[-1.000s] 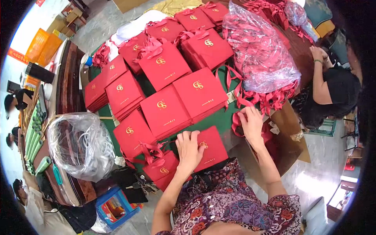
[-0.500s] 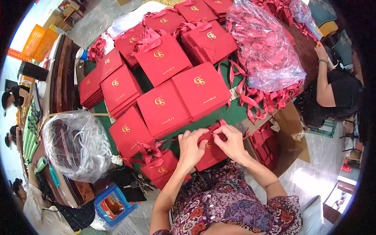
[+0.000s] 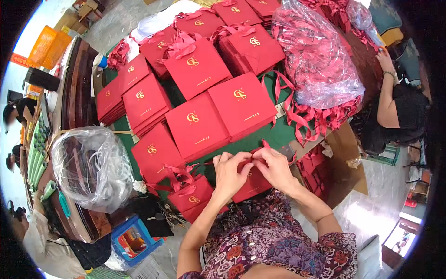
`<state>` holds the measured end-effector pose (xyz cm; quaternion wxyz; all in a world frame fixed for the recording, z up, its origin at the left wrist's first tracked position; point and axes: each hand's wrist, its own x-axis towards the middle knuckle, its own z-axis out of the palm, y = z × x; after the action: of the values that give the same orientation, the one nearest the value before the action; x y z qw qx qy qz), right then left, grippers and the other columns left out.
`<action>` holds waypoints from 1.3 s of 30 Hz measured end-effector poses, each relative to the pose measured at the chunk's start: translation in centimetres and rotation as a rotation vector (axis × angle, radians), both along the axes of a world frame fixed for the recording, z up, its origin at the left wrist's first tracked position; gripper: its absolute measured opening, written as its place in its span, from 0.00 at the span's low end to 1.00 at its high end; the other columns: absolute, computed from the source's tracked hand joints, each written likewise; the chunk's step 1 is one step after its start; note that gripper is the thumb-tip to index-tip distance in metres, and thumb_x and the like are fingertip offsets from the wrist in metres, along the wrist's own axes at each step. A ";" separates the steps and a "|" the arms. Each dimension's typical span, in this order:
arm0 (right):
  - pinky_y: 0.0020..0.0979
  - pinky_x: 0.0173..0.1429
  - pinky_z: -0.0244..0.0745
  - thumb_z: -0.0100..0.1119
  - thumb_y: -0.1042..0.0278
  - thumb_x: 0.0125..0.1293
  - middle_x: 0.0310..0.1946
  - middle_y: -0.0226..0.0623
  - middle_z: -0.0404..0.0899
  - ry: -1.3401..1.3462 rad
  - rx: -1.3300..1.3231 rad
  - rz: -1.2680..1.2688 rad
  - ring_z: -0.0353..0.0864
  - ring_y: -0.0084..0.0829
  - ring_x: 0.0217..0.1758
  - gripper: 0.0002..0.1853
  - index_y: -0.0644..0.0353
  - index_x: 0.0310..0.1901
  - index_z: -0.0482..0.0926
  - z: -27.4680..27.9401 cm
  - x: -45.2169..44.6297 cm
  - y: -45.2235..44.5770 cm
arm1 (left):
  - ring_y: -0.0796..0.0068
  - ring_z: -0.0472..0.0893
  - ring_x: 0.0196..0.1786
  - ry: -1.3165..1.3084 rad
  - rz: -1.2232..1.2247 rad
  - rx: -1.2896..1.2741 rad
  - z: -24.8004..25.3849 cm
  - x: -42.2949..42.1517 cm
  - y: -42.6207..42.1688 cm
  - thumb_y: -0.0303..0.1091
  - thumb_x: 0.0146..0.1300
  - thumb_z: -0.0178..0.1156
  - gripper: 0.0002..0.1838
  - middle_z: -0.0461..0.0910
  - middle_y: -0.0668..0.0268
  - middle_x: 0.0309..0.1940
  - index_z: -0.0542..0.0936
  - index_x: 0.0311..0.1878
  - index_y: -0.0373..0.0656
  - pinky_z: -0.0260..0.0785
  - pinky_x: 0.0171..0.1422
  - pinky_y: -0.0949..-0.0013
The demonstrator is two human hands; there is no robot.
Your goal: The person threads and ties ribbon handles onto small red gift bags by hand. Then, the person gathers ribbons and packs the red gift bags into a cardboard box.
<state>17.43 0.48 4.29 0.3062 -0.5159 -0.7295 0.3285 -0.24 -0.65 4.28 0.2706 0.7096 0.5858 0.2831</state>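
Note:
A small red paper gift bag [image 3: 253, 186] with a gold logo is at the table's front edge, close to my body. My left hand [image 3: 231, 173] grips its top edge, with thumb and fingers bent inward. Right beside it, my right hand [image 3: 274, 168] pinches a red ribbon [image 3: 265, 143] at the same edge, and the ribbon's end sticks up above the fingers. The fingertips of both hands nearly meet and hide the exact grip. To the left of my left hand lie bags with ribbon handles [image 3: 193, 197].
Stacks of flat red bags [image 3: 197, 132] cover the green table top [image 3: 274, 135]. A clear plastic sack of red ribbons [image 3: 320, 60] stands at the right. A crumpled plastic bag [image 3: 93, 167] sits left, and an open carton [image 3: 341, 162] right. A co-worker's arm [image 3: 388, 102] is beyond.
My hands have drawn closer together at the bag's top edge, with the right thumb nearer the left. The whole view has shifted slightly; the stacks have not moved.

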 end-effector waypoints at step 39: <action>0.27 0.45 0.73 0.65 0.66 0.68 0.38 0.32 0.76 0.181 -0.176 -0.070 0.79 0.24 0.41 0.09 0.64 0.43 0.82 -0.4 7.1 4.4 | 0.69 0.79 0.37 0.007 0.175 0.054 -0.2 0.2 -0.7 0.36 0.54 0.74 0.09 0.84 0.70 0.29 0.84 0.35 0.49 0.60 0.53 0.62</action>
<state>24.54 4.86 3.86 0.3353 -0.5342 -0.6489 0.4257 -0.03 -1.33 4.13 0.2234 0.6639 0.6385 0.3189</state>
